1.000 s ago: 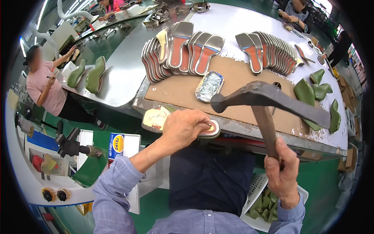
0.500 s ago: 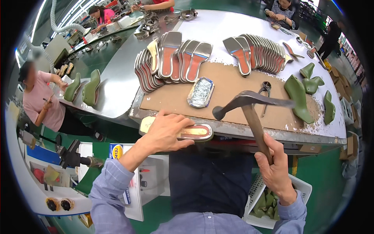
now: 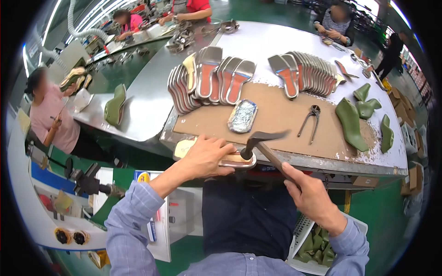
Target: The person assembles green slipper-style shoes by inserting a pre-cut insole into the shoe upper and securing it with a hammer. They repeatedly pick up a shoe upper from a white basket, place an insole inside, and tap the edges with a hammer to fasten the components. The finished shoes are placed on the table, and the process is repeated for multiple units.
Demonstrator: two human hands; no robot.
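- A worker's left hand (image 3: 207, 156) presses down on a shoe sole (image 3: 232, 161) at the near edge of the work surface (image 3: 276, 119), fingers closed over its top; much of the sole is hidden under the palm, and only its metallic rim and tan inner face show.
- The right hand (image 3: 311, 198) has its fingers wrapped tight round the handle of a hammer (image 3: 262, 142), whose dark head is blurred and sits just at the sole's right end; contact cannot be made out.
- On the brown board beyond lie a small foil-like tray (image 3: 242, 116) and a pair of pincers (image 3: 311, 120), well apart from both hands.
- Two fanned rows of silver soles (image 3: 212, 80) overlap, each hiding most of the next.
- Green shoe lasts (image 3: 350, 123) lie to the right; more sit in a white basket (image 3: 304, 230) below, partly hidden by the right forearm.
- Other workers appear at neighbouring surfaces, bent by the lens rim.
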